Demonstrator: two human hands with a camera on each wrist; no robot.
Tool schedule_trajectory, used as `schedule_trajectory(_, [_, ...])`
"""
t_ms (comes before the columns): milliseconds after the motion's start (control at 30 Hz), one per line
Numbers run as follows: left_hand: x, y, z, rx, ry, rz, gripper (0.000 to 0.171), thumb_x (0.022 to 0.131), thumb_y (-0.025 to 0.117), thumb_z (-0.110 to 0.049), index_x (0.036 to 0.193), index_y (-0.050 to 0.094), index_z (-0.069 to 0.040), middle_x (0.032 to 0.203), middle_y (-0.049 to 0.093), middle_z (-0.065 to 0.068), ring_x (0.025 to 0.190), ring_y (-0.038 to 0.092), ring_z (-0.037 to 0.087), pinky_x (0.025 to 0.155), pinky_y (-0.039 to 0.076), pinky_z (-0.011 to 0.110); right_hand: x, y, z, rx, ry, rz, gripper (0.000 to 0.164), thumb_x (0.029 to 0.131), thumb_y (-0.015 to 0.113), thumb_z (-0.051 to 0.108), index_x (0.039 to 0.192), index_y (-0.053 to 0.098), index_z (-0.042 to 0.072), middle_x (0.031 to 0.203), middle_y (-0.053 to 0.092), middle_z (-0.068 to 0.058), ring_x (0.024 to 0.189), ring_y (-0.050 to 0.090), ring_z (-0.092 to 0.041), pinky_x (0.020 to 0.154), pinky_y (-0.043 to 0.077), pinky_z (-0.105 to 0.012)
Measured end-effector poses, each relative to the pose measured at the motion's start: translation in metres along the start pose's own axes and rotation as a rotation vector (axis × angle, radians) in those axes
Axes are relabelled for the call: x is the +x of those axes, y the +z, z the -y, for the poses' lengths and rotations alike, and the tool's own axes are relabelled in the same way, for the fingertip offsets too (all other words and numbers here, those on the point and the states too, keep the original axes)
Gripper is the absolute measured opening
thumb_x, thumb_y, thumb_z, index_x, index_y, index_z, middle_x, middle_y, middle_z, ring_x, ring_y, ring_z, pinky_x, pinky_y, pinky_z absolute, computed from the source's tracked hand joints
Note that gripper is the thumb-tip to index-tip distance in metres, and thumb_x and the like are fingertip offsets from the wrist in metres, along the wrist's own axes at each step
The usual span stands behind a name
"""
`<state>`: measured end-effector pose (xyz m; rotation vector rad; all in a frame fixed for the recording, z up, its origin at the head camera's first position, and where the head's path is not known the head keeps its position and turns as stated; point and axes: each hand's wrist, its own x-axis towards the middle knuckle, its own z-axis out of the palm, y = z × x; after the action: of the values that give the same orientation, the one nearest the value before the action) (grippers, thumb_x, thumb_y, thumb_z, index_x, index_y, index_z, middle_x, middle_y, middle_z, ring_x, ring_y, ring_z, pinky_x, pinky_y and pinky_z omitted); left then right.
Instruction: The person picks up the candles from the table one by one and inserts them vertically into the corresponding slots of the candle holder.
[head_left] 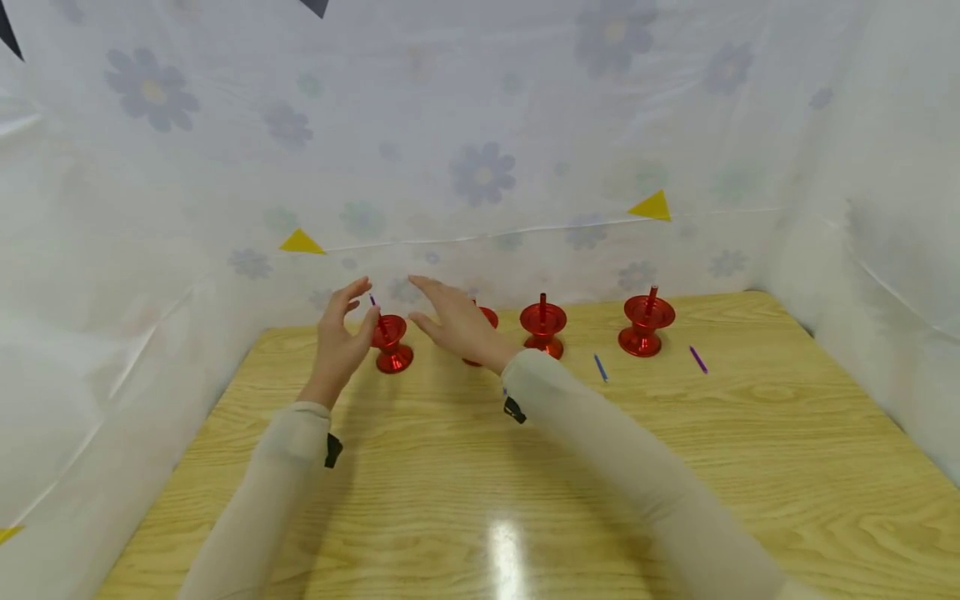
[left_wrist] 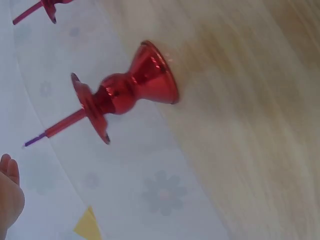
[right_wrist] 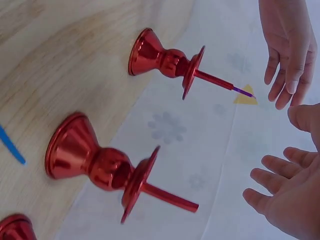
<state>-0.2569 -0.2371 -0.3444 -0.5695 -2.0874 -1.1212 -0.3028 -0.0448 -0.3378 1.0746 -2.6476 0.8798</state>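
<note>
A shiny red candle holder (head_left: 393,358) stands upright at the left, with a thin purple candle (right_wrist: 244,92) sticking out of its red tube. My left hand (head_left: 337,346) is just left of this candle, fingers loosely bent and apart from it in the right wrist view. Over to the right, my right hand (head_left: 461,327) hovers with fingers spread and holds nothing. It partly hides a second red candle holder (right_wrist: 112,165) in the head view; the tube of that holder shows no candle.
Two more red candle holders, one mid-table (head_left: 543,321) and one farther right (head_left: 648,321), stand in the same row. Near them a blue candle (head_left: 601,367) and a purple candle (head_left: 698,359) lie on the wooden table (head_left: 420,500). Flowered sheeting (head_left: 480,100) hangs behind.
</note>
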Motion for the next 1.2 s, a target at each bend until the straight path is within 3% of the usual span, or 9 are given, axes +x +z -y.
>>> schedule_trajectory(100, [0.003,0.006,-0.006,-0.007,0.013,0.021,0.042,0.089,0.059,0.011,0.130,0.049,0.014,0.124,0.054,0.032,0.118,0.049,0.043,0.097,0.041,0.055,-0.006,-0.009,-0.004,0.003,-0.004,-0.009,0.060,0.101,0.050,0.031,0.153,0.026,0.011,0.154,0.032,-0.008,0.139,0.033,-0.026,0.114,0.025,-0.042])
schedule_trajectory(333, [0.007,0.027,0.016,-0.021,0.007,0.056,0.045,0.091,0.062,0.004,0.135,0.050,0.003,0.128,0.055,0.022,0.121,0.050,0.032,0.099,0.042,0.047,-0.025,-0.029,-0.016,0.050,-0.013,-0.049,0.059,0.102,0.050,0.028,0.152,0.028,0.008,0.154,0.032,-0.010,0.141,0.031,-0.027,0.115,0.024,-0.043])
schedule_trajectory(500, [0.007,0.040,0.016,-0.030,0.008,0.132,0.046,0.093,0.062,-0.004,0.137,0.048,0.001,0.132,0.052,0.020,0.124,0.048,0.029,0.101,0.041,0.043,-0.042,-0.037,-0.026,0.104,0.031,-0.062,0.059,0.102,0.049,0.029,0.153,0.026,0.011,0.155,0.029,-0.008,0.141,0.030,-0.025,0.114,0.026,-0.042])
schedule_trajectory(733, [0.005,0.059,0.006,-0.057,-0.092,0.245,0.051,0.095,0.061,-0.009,0.141,0.044,-0.001,0.141,0.046,0.019,0.132,0.041,0.029,0.107,0.036,0.043,-0.063,-0.042,-0.037,0.180,0.114,-0.052,0.060,0.101,0.050,0.027,0.154,0.024,0.012,0.156,0.027,-0.008,0.142,0.028,-0.026,0.113,0.027,-0.046])
schedule_trajectory(933, [0.003,0.075,0.007,-0.057,-0.186,0.334,0.057,0.095,0.062,-0.012,0.145,0.039,-0.001,0.145,0.042,0.018,0.136,0.037,0.028,0.110,0.033,0.042,-0.073,-0.039,-0.045,0.194,0.154,-0.033,0.062,0.101,0.050,0.030,0.154,0.022,0.012,0.156,0.026,-0.010,0.141,0.028,-0.029,0.113,0.026,-0.049])
schedule_trajectory(1200, [0.001,0.093,0.016,-0.068,-0.397,0.474,0.064,0.096,0.060,-0.025,0.150,0.031,-0.008,0.152,0.034,0.011,0.138,0.032,0.031,0.110,0.032,0.046,-0.084,-0.026,-0.053,0.224,0.220,-0.016,0.063,0.101,0.051,0.030,0.154,0.023,0.010,0.154,0.031,-0.013,0.138,0.033,-0.032,0.110,0.030,-0.050])
